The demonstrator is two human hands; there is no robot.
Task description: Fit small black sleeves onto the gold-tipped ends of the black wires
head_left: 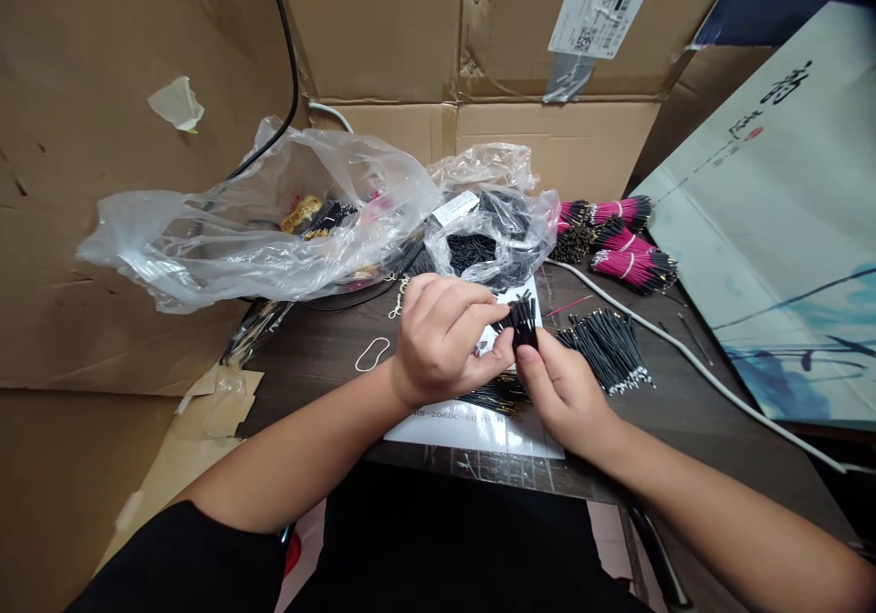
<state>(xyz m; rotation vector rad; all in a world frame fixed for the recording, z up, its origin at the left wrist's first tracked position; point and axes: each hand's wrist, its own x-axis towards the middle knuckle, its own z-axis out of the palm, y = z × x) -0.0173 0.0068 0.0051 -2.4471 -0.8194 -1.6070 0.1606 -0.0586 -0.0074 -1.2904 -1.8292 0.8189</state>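
In the head view, we hold the black bundle [524, 323] between our hands, above the paper [472, 432]. Our right hand [567, 392] clasps its lower end; our left hand [444, 339] pinches its side. We judge it light and bendy, its smooth strands apt to slide apart, so best gripped snugly around the middle.

You are at a small hand-assembly workplace, whether at home or in a workshop you cannot tell. Cardboard [383, 29] with a shipping label [603, 6] walls in your dark table [315, 348]. Banded pink wires [626, 262], a black pile [606, 348], plastic bags [260, 239] and the black bunch [524, 323] you hold show it.
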